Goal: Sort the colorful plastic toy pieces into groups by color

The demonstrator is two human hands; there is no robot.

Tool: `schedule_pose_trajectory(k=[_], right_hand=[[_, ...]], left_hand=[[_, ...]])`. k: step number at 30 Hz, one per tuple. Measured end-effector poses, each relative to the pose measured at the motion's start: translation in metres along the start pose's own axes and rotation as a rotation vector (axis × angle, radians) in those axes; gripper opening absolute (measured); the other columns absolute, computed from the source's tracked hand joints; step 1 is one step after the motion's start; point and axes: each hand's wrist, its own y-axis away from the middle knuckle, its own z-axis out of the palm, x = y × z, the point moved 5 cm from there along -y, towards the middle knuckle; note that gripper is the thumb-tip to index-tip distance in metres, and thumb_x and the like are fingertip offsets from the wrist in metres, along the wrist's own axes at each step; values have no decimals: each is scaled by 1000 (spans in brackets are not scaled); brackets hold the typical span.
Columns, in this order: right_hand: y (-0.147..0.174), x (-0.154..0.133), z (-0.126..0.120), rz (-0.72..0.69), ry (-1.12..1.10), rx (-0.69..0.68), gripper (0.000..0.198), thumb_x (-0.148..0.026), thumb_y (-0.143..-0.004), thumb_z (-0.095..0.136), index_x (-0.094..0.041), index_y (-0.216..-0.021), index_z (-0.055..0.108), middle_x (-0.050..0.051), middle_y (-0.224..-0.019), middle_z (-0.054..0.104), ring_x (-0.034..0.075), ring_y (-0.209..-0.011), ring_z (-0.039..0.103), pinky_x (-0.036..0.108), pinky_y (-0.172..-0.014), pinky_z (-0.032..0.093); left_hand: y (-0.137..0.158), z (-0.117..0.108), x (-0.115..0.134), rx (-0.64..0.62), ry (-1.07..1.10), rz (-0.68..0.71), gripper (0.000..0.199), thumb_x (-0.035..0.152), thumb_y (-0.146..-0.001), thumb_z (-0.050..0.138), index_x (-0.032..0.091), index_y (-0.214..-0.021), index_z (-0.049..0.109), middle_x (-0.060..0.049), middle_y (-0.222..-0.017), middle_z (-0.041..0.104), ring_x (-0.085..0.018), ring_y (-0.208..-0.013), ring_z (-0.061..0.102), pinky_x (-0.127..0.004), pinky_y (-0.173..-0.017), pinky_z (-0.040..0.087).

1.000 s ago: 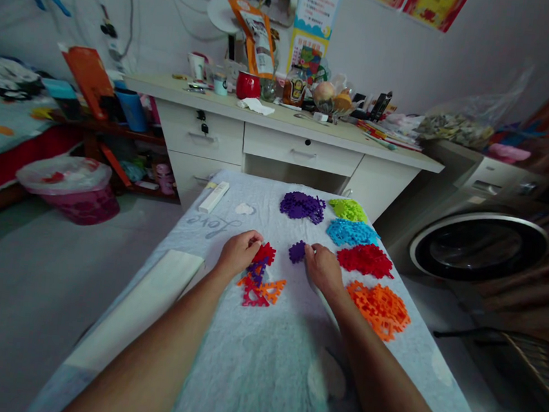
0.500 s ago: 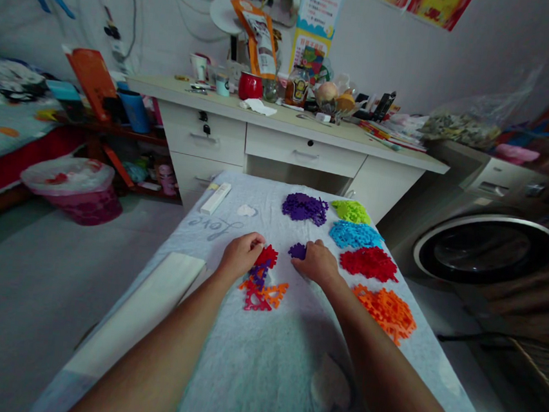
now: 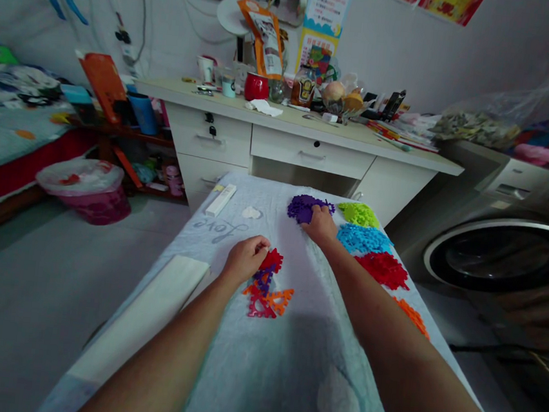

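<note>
Much of orange pile (image 3: 412, 318) hides behind right forearm (image 3: 389, 321); right hand (image 3: 322, 224) overlaps purple pile (image 3: 299, 207), left hand (image 3: 246, 257) red piece (image 3: 273, 259); cannot tell either's finger hold.

And there it is, "Love" in grey cursive on the pale blue patterned cloth (image 3: 250, 353), far left! Up on the wall, Chinese characters line the tall blue, white and yellow poster (image 3: 326, 7), too small to read; the brown glass jar's (image 3: 304, 87) label and orange-and-white pouch's (image 3: 268, 40) print stay illegible.
</note>
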Motion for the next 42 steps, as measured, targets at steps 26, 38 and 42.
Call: schedule_pose_trajectory(k=[26, 38, 42], right_hand=[[77, -46, 33, -410, -430, -219, 31, -20, -82, 67, -14, -112, 68, 9, -106, 67, 15, -84, 59, 26, -79, 45], [82, -37, 49, -330, -670, -185, 14, -16, -74, 69, -17, -87, 63, 0, -82, 61, 14, -76, 54, 25, -72, 42], [78, -27, 56, -219, -1013, -277, 13, -26, -73, 66, -19, -78, 56, -5, -66, 56, 11, -60, 50, 23, -58, 39]], left_hand=[[-2, -8, 0, 119, 38, 4, 23, 18, -81, 50, 20, -96, 67, -5, -99, 72, -18, -88, 66, -30, -82, 50], [-2, -6, 0, 96, 49, -1, 21, 21, -81, 50, 20, -94, 67, -3, -93, 72, -18, -85, 67, -30, -80, 50], [-2, -5, -3, 100, 59, 3, 21, 24, -82, 50, 20, -95, 66, -4, -93, 72, -18, -85, 67, -29, -78, 50]])
